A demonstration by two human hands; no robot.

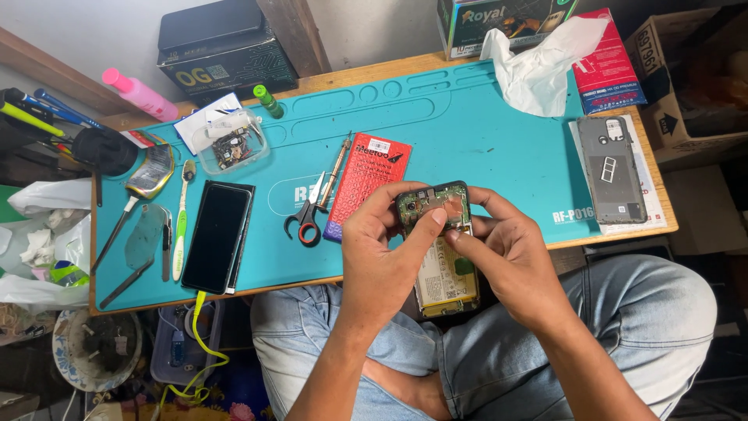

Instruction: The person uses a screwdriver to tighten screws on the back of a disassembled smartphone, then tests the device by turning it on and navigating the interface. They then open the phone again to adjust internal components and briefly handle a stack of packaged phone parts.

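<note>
Both hands hold an opened smartphone [442,269] over my lap, its back cover off so the circuit board and the yellowish battery show. My left hand [382,249] grips its left edge, thumb pressed on the board near the top. My right hand [510,253] grips the right edge, fingertips on the upper board beside the left thumb. A grey phone back cover [612,168] lies on paper at the right end of the teal work mat [483,132].
On the mat lie a black phone [218,238] face up, scissors [309,214], a screwdriver [336,170], a red packet [366,183], a clear parts tray [231,144], spudgers and a toothbrush [181,222]. White tissue [538,66] and boxes stand at the back.
</note>
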